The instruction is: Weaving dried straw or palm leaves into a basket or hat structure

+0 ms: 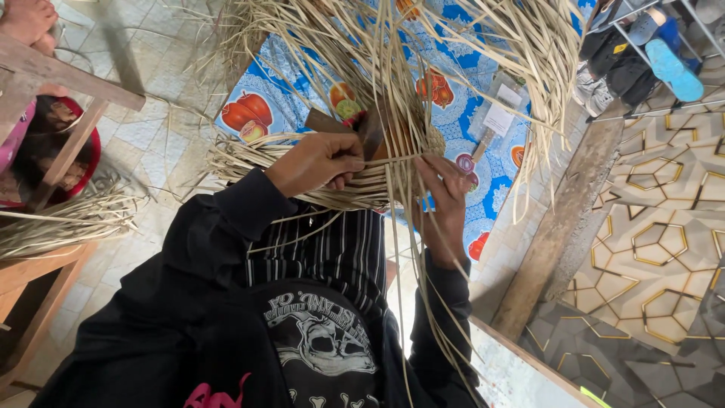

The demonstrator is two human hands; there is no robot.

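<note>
The left hand (pixel 317 162) is closed, pinching pale straw strips (pixel 340 189) and a small dark blade (pixel 370 132). Just beside it, the right hand (pixel 445 200) grips one thin strip (pixel 400 160) between fingertips. Loose strip ends (pixel 468 45) fan out beyond both hands, above a blue fruit-patterned mat (pixel 461 91) on the floor; farther right stands a shoe rack (pixel 649 53)

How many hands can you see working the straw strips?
2. The left hand grips the strips and a small dark tool at centre; the right hand pinches strips just beside it. Another person's bare foot shows at the top left corner, away from the strips.
</note>
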